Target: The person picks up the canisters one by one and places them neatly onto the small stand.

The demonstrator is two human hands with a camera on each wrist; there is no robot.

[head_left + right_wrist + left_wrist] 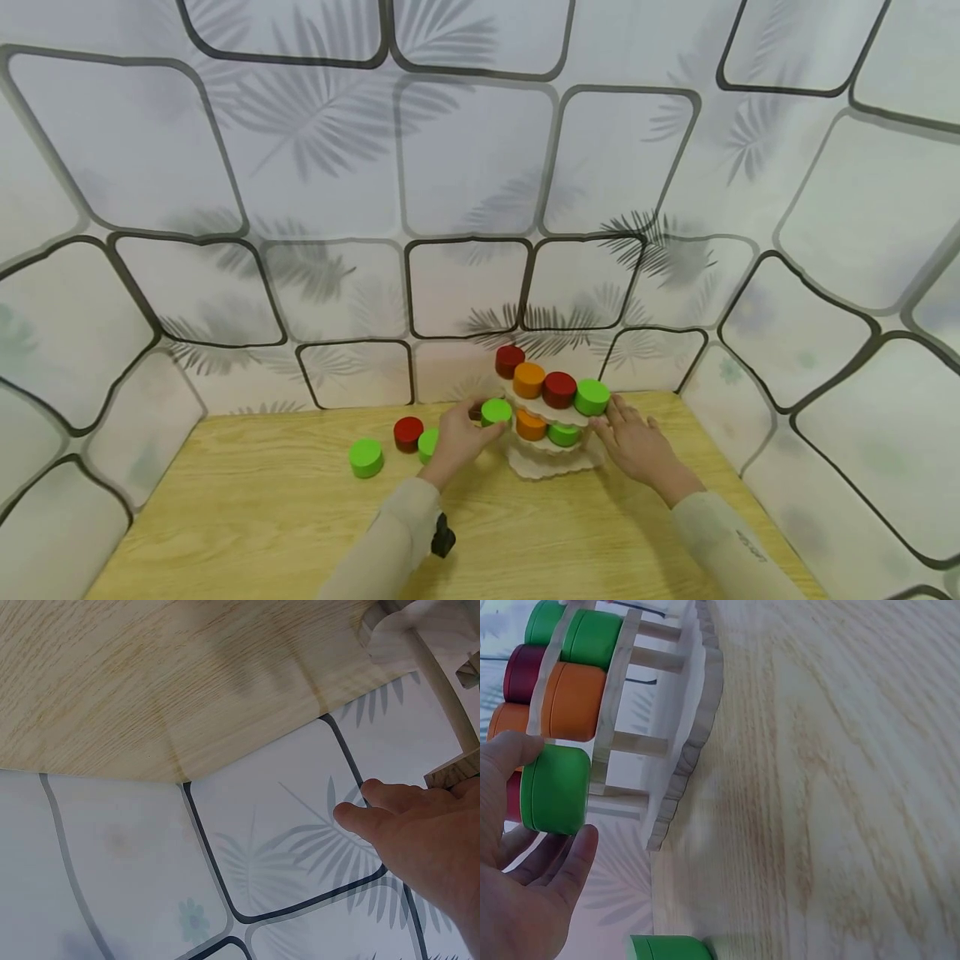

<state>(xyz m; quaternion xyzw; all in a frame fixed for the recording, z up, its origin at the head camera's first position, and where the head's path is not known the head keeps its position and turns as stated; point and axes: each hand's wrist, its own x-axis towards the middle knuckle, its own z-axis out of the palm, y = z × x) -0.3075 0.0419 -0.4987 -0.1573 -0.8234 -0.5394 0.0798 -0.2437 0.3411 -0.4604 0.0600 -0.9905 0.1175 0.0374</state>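
My left hand [461, 436] pinches a green round tin [497, 413] between thumb and fingers, at the left end of the rack's middle tier. In the left wrist view that tin [555, 789] stands beside an orange tin [574, 702]. The wooden rack [551, 463] has scalloped tiers on short posts. Its top tier bears red, orange and green tins, with the green one [592, 397] at the right end. My right hand [637, 442] rests its extended fingers against the rack's right side, close to the upper shelf edge [453, 769]. Some fingertips are hidden behind the rack.
Left of the rack, a green tin [366, 458], a red tin [408, 434] and another green tin [427, 446], partly behind my left hand, stand on the wooden table [247, 517]. Patterned walls [337, 167] enclose the table at the back and sides.
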